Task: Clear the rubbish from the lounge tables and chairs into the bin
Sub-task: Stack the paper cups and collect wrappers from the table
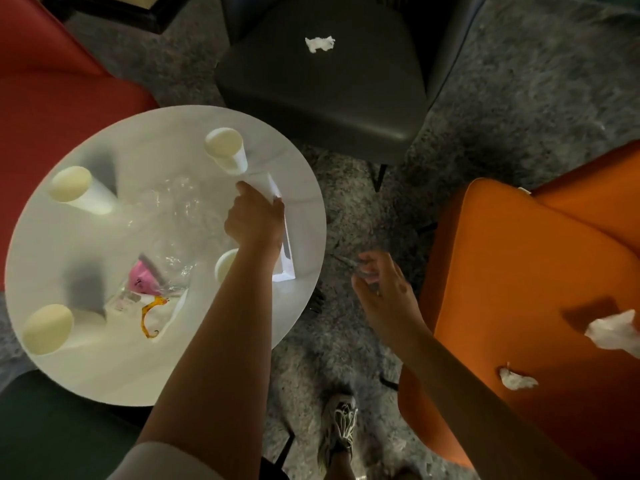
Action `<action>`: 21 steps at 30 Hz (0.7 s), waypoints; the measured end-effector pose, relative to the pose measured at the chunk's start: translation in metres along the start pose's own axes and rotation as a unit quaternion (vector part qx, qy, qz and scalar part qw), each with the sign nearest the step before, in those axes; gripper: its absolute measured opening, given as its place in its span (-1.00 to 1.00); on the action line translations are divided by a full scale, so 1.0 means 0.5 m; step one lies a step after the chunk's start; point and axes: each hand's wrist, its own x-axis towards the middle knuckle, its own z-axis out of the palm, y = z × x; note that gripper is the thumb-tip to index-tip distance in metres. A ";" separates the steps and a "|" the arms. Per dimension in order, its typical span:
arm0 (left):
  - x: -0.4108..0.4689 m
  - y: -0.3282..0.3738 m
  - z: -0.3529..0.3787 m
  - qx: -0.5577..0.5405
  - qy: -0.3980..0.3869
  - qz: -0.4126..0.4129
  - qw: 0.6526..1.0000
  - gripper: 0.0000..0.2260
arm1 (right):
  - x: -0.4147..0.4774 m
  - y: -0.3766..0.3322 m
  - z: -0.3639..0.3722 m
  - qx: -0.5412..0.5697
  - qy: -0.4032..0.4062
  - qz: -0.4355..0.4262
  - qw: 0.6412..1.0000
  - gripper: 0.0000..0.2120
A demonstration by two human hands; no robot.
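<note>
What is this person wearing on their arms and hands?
No gloves on the left hand or the right hand, and no watch shows. Both forearms are bare. A pale cream sleeve edge shows high on the left arm; the right hand is blurred.

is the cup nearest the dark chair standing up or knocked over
Upright: the paper cup stands on its base on the round table, open mouth facing up.

The table (pixel 104 382) sits at my left, four cups (pixel 225 150) spread over it, a box (pixel 285 252) at its right edge under my left hand (pixel 254 220). Behind it, a tissue (pixel 320 44) lies on the far chair (pixel 322 98); two tissues (pixel 614 329) lie on the chair at my right (pixel 519 254).
</note>
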 end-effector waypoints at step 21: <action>-0.402 0.311 0.085 -0.187 -0.131 0.403 0.886 -0.56 | -0.155 0.221 -0.313 0.039 0.245 0.138 0.959 -0.69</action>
